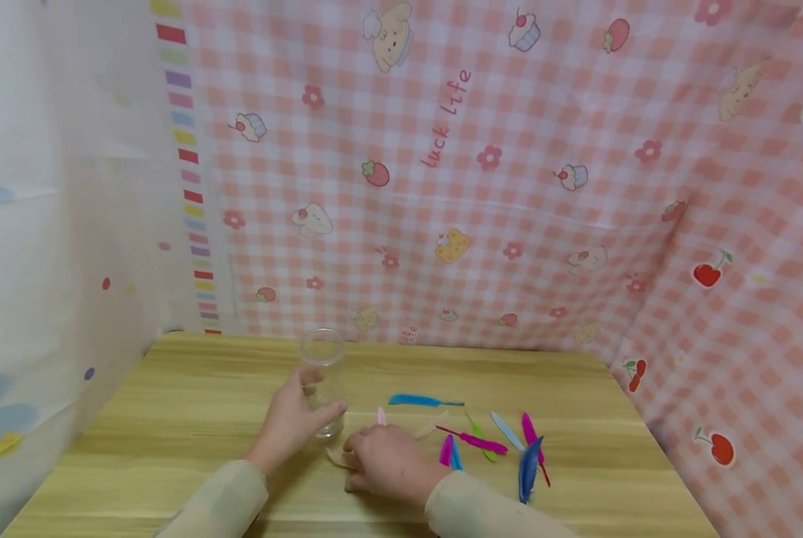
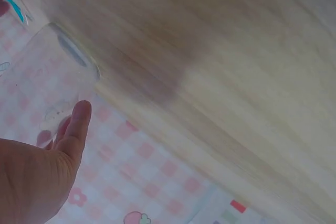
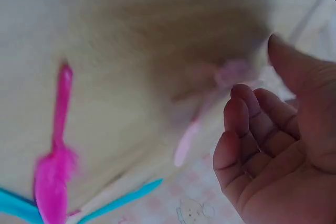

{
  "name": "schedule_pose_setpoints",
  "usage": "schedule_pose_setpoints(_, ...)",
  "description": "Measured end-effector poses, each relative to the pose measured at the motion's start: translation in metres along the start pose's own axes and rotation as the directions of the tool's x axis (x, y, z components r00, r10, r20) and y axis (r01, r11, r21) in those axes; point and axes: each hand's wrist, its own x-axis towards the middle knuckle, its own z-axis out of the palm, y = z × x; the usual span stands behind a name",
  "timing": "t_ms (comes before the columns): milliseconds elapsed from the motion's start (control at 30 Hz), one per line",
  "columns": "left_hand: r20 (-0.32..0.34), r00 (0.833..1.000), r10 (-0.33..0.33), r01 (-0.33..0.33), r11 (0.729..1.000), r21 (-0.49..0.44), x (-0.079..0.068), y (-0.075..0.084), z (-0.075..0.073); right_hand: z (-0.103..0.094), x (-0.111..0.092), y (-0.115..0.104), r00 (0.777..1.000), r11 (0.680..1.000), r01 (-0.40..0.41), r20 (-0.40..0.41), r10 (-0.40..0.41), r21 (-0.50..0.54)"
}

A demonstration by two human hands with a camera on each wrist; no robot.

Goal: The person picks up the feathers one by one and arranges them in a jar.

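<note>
Yellowish wood grain runs across the bench (image 1: 193, 418), and a person in cream sleeves (image 1: 223, 497) is working over it with both hands. On the bench, left of the scattered feathers, a clear jar (image 1: 324, 385) stands upright. The left hand (image 1: 287, 420) grips it from the side, thumb in front and fingers showing through the far wall.

Close beside the jar, the right hand (image 1: 393, 459) is low over the bench. Its fingers are loosely bent, with the thumb parted from them. A cream feather (image 1: 339, 458) pokes out by its fingertips, toward the jar; whether they touch it I can't tell. A pale pink feather (image 1: 382, 415) peeks out just beyond the knuckles.

The other feathers lie to the right. A bright blue feather (image 1: 423, 400) is farthest back. Nearer, a magenta feather (image 1: 485, 444) crosses a green feather (image 1: 477, 430), and further right a light blue feather (image 1: 506, 430) lies near a dark blue feather (image 1: 528, 472), which partly covers a second magenta one.

Pink checked cloth (image 1: 401, 202) with cupcakes, strawberries and the words "luck life" hangs behind; a cherry-printed cloth (image 1: 731, 336) hangs at the right, whitish cloth (image 1: 99, 187) at the left.
</note>
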Motion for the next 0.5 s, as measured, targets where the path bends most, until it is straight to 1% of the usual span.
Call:
schedule_pose_setpoints(100,-0.002,1.0,-0.006,0.006,1.0,-0.007,0.001,-0.002,0.005,0.009,-0.001,0.002,0.999,0.999,0.019,-0.032,-0.02,-0.049)
schedule_pose_setpoints(233,-0.015,1.0,-0.008,0.008,1.0,0.003,0.0,-0.003,0.006,0.013,-0.009,0.013,0.995,0.998,0.036,-0.095,-0.041,-0.054)
schedule_pose_setpoints(300,-0.02,1.0,-0.007,0.007,1.0,0.007,-0.001,-0.003,0.004,0.011,-0.014,0.022,0.993,1.0,-0.002,-0.116,0.004,0.016)
schedule_pose_setpoints(333,-0.02,1.0,-0.006,0.006,1.0,0.01,-0.001,-0.003,0.003,0.009,-0.017,0.028,0.993,0.996,-0.033,-0.114,0.041,0.078)
schedule_pose_setpoints(367,-0.019,1.0,-0.005,0.006,1.0,0.009,-0.002,-0.003,0.002,0.006,-0.02,0.034,0.99,0.985,-0.067,-0.113,0.086,0.159)
schedule_pose_setpoints(400,-0.017,1.0,-0.002,0.003,1.0,0.003,-0.002,-0.003,0.002,0.003,-0.023,0.04,0.986,0.961,-0.1,-0.107,0.131,0.258)
schedule_pose_setpoints(433,-0.012,1.0,0.0,0.0,1.0,-0.003,-0.002,-0.003,0.001,-0.001,-0.026,0.047,0.98,0.92,-0.138,-0.087,0.181,0.367)
schedule_pose_setpoints(500,-0.003,1.0,0.003,-0.003,1.0,-0.016,-0.002,-0.001,0.001,-0.009,-0.03,0.06,0.963,0.81,-0.194,-0.049,0.264,0.554)
